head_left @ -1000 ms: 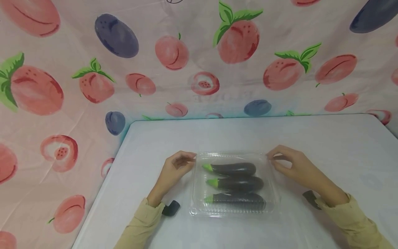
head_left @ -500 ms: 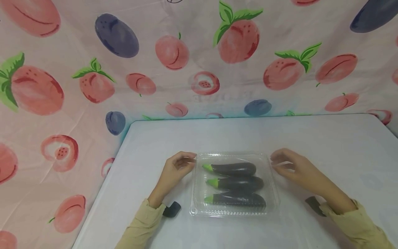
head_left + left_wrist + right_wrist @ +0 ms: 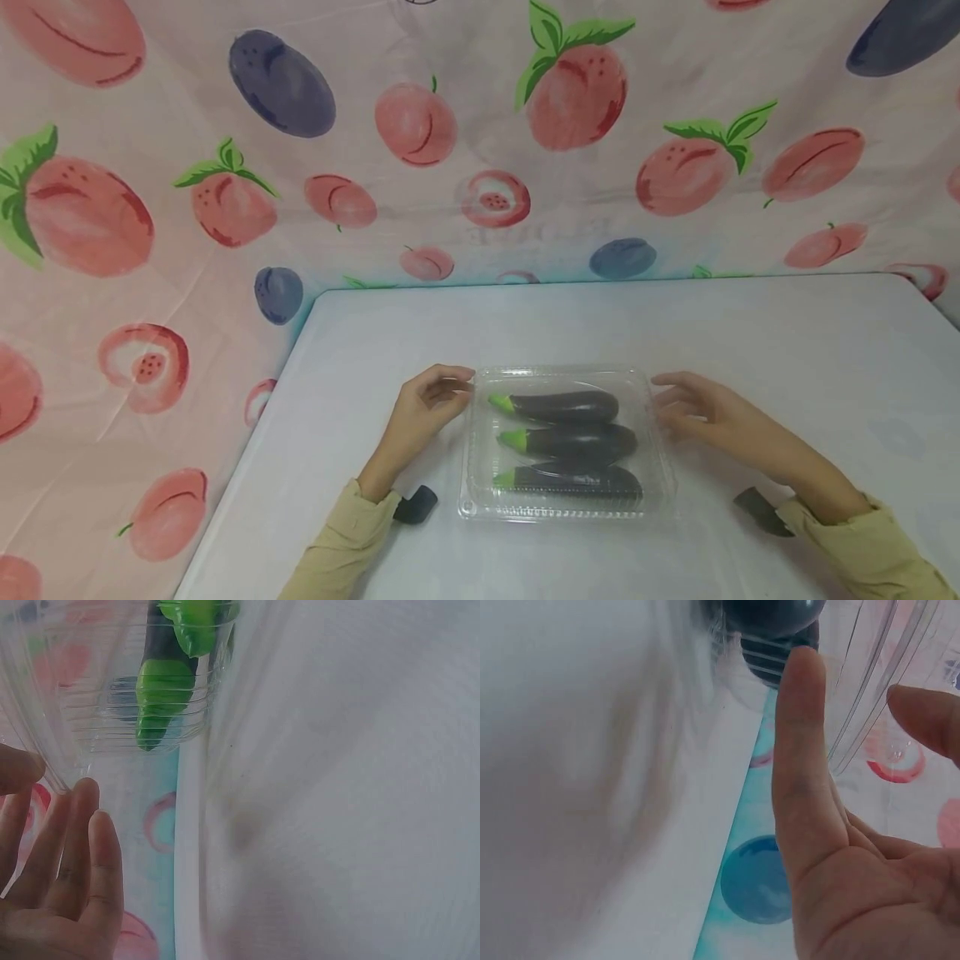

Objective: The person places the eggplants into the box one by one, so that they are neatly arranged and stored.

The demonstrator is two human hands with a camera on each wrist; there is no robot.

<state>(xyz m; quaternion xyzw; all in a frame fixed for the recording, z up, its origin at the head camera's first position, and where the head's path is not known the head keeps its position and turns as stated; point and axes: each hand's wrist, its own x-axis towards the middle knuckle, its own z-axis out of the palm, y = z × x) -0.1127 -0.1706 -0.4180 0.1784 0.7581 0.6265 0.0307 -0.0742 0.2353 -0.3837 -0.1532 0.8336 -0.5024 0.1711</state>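
A clear plastic clamshell box [image 3: 566,514] lies on the white table with its lid down. Three dark eggplants [image 3: 573,439] lie side by side inside, green stem ends [image 3: 161,697] to the left. At the box's back left corner my left hand [image 3: 427,408] pinches the rim, with the thumb on one side and fingertips on the other in the left wrist view. My right hand [image 3: 723,421] is by the right side, fingers extended toward the wall. In the right wrist view its thumb [image 3: 922,716] stands apart from the fingers; firm contact is hard to judge.
The white table [image 3: 420,325] reaches back to a fruit-printed cloth [image 3: 480,125], which also hangs along the left side. A dark wrist-worn piece [image 3: 415,505] shows at the left cuff, and another dark piece [image 3: 763,511] at the right cuff.
My right hand has let go of the back right corner and slid toward me along the box's right side, its fingers straightening. The left hand and the box have stayed put.
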